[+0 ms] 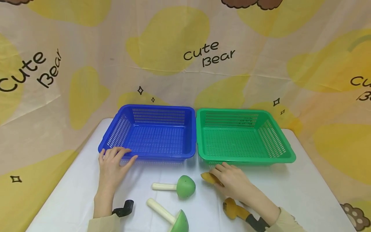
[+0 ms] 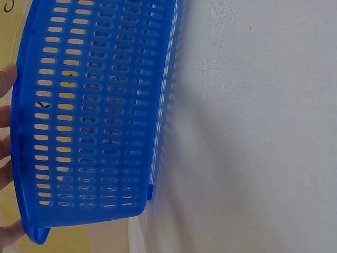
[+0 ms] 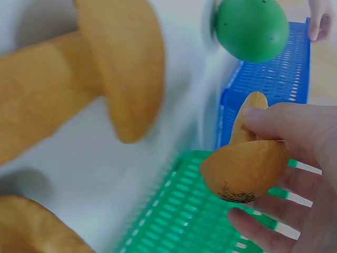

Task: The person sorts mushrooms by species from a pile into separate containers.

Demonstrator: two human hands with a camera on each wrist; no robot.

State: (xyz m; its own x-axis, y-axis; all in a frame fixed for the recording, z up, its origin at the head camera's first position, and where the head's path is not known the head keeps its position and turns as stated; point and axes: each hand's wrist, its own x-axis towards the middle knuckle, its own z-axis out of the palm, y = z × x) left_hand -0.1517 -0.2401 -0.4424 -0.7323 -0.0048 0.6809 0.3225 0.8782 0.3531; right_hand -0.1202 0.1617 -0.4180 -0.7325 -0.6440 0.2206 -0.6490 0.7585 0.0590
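Observation:
My right hand [image 1: 233,182] holds a brown toy mushroom [image 3: 245,171] just in front of the green basket. Its thumb presses on the stem, and the rounded cap with a dark speckled patch faces the right wrist camera. My left hand [image 1: 111,167] rests at the front left rim of the blue basket [image 1: 189,135], fingers spread along the edge and thumb pointing right. In the left wrist view only fingertips [image 2: 6,79] show past that rim. Another brown toy mushroom [image 1: 230,207] lies on the table below my right forearm.
Beside the blue basket stands the green basket [image 1: 246,159], both with slotted walls. Two green-capped toy mushrooms, one [image 1: 186,187] farther back and one [image 1: 180,222] at the front edge of view, lie on the white table [image 1: 72,193]. A printed cloth [image 1: 165,42] hangs behind.

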